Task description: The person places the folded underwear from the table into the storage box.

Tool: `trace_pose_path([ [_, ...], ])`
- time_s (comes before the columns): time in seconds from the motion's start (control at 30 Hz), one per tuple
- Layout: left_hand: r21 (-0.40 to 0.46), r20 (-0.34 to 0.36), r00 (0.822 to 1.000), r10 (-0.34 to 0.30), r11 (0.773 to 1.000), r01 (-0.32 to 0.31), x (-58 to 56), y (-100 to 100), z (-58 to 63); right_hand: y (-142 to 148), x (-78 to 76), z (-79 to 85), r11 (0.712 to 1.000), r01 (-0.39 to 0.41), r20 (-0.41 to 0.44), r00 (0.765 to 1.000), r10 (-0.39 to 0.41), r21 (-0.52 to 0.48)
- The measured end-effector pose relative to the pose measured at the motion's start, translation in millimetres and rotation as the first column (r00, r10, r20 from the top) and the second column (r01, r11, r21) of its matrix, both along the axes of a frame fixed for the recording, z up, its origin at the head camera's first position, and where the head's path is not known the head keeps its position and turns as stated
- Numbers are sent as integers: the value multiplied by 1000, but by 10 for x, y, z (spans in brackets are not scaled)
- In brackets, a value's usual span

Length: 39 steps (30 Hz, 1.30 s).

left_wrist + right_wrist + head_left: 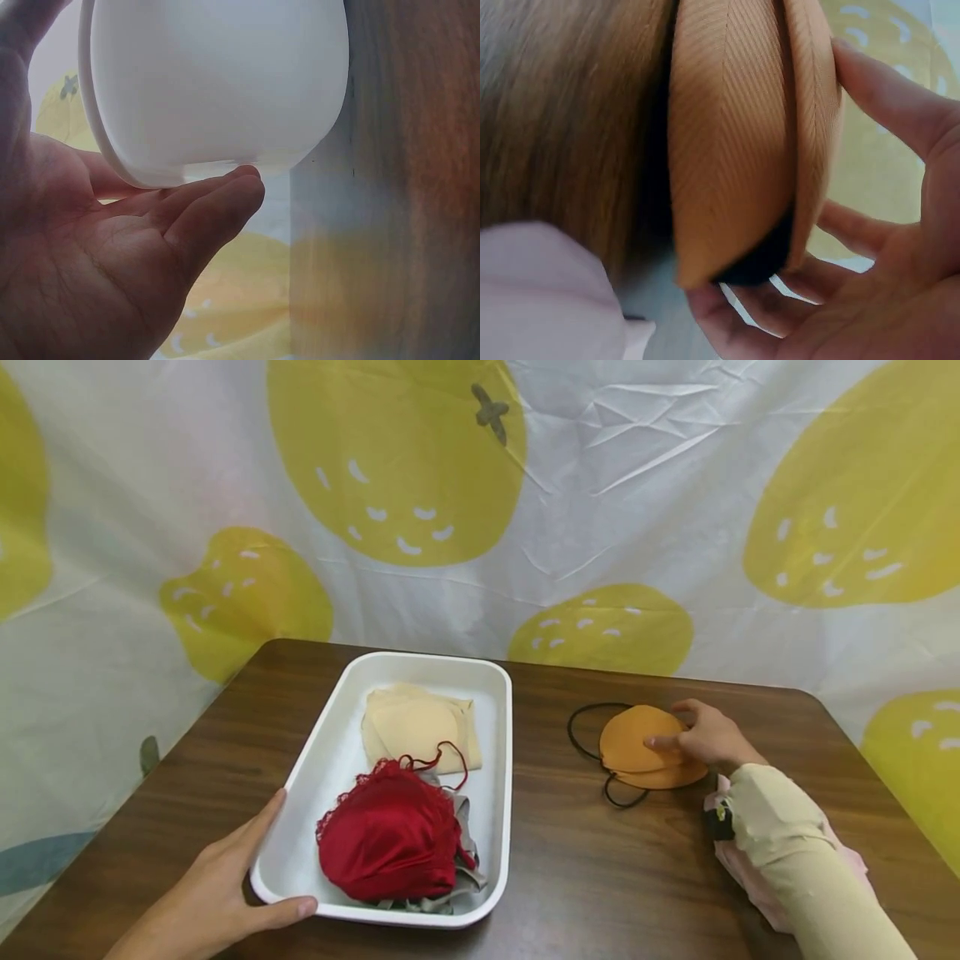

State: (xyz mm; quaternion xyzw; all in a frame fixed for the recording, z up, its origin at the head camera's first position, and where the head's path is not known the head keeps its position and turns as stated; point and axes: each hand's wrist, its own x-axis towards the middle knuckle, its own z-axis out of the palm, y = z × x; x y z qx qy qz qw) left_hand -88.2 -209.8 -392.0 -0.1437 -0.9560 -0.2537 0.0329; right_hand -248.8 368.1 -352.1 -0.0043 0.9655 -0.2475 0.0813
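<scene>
Head view: the orange bra (630, 739) lies on the right half of the tabletop (570, 877), toward its far edge, long axis roughly left to right, black straps (600, 704) looping leftward. Its folded cups look rounded and finely ribbed. The right hand (708, 737) grips its right end; the left hand (217, 877), thumb and fingers spread apart, touches the white tray (508, 793) around its near left corner.

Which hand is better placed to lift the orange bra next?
Probably the right hand: its thumb and fingers are on the orange bra. The left hand is farther away, touching the near-left corner of the white tray.
</scene>
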Motion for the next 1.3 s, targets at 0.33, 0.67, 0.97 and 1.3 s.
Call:
trace_pose_path([
  [0.33,-9,28,1000,8,1000,-7,-1,-10,7,-18,-32,-27,981,32,27,999,-27,-193],
  [0.67,-16,0,1000,17,1000,-17,13,-3,19,-44,-33,-6,963,32,-22,999,-39,-267],
  [0.97,-4,-40,999,4,1000,-4,16,-4,26,-141,-8,71,942,67,1,997,-71,-330],
  [1.3,14,-31,1000,-4,1000,5,20,-14,24,-230,24,196,927,60,17,998,-58,-370],
])
